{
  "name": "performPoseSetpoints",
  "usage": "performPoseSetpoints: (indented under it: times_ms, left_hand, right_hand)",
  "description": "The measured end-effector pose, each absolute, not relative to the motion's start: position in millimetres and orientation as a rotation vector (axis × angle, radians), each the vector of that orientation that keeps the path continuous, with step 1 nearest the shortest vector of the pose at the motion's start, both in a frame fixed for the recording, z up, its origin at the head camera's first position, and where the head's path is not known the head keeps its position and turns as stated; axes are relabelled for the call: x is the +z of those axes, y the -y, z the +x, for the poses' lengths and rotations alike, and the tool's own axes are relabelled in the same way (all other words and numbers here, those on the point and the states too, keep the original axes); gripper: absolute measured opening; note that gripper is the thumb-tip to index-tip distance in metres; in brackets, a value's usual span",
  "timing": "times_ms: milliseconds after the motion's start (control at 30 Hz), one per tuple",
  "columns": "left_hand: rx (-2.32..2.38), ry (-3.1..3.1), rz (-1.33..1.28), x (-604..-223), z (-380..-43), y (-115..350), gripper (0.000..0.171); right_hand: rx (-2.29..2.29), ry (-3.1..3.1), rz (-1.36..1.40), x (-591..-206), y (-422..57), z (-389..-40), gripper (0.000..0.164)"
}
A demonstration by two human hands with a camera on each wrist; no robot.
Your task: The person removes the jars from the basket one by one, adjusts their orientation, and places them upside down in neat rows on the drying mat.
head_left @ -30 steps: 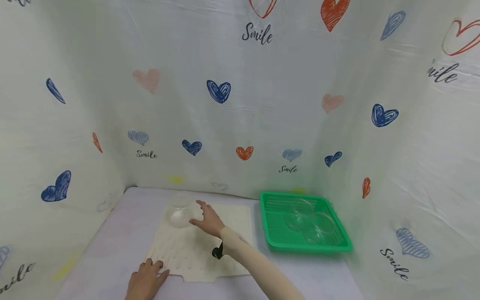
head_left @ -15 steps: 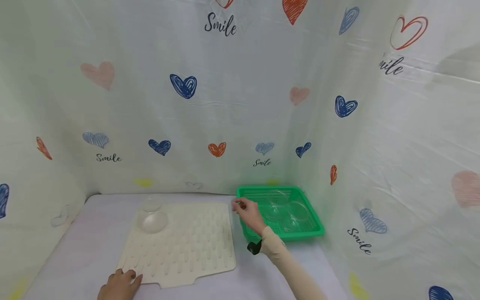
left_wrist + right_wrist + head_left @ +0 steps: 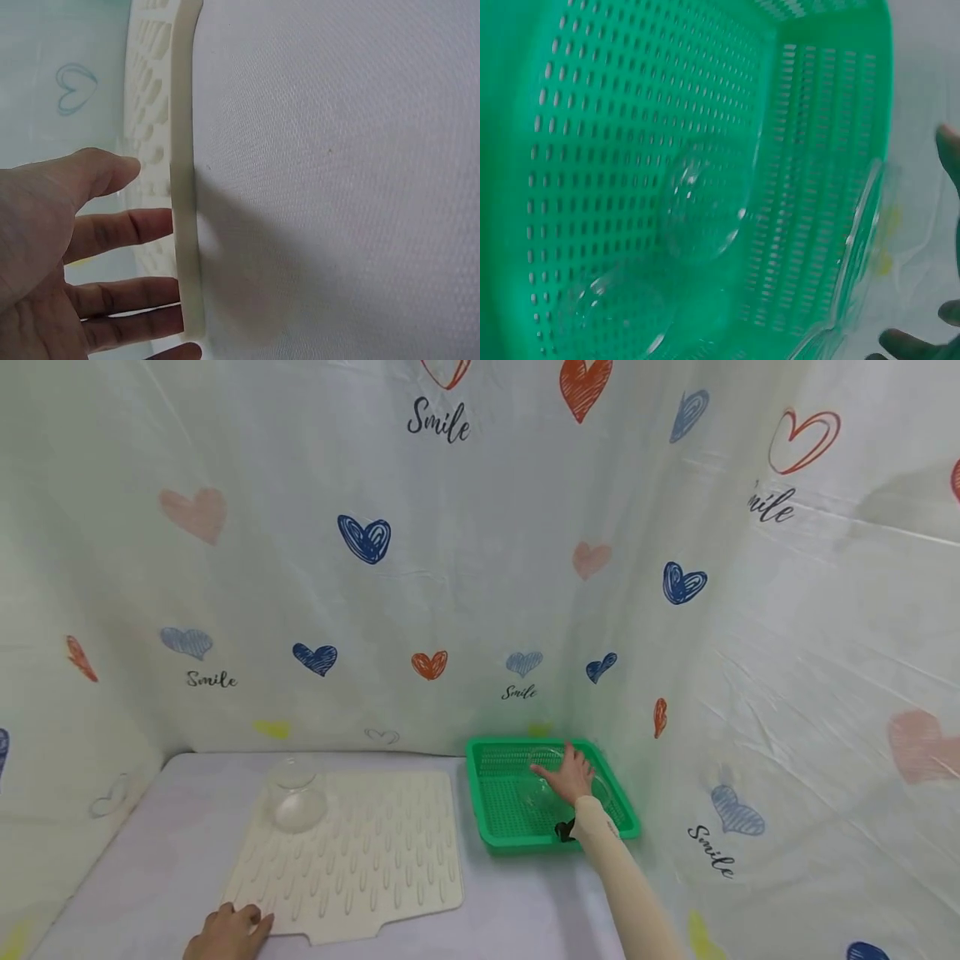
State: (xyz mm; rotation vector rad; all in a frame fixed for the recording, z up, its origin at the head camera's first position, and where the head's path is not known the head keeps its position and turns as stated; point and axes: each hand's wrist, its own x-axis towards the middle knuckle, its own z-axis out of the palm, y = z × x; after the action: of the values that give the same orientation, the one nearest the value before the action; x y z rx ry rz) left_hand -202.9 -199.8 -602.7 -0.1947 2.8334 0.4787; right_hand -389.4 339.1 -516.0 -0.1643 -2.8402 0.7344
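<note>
Nearest, the left hand (image 3: 228, 935) has its fingers loosely extended, the tips touching the near edge of the cream mat (image 3: 375, 852) at its left corner, while beyond the mat's right side a strip of the counter (image 3: 517, 902) gives room before the green basket (image 3: 475, 806). Above this basket, inside its rim, the right hand (image 3: 572, 778) is spread near the clear vessels (image 3: 705, 210). A clear round bowl (image 3: 298, 810) rests at the mat's far left, and behind the counter's back edge hangs a heart-printed sheet (image 3: 465, 577).
</note>
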Motion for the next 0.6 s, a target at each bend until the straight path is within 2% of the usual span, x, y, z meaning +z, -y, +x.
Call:
performPoseSetpoints:
  times_ms: [133,400,600]
  left_hand:
    - [0.479,-2.807,-0.209,-606.5,-203.6,199.0,0.037]
    - [0.484,-2.779,-0.177,-613.4,-202.7,198.9,0.039]
    - [0.476,-2.783,-0.192,-611.4,-201.7,199.3,0.038]
  right_hand:
    - [0.649,2.966,-0.193,-523.9,-346.5,-396.3,0.107]
    - [0.632,3.009,-0.233,-529.6,-347.4,-389.6,0.101]
    - [0.690,2.948,-0.215,-528.6,-343.5,-387.9,0.103]
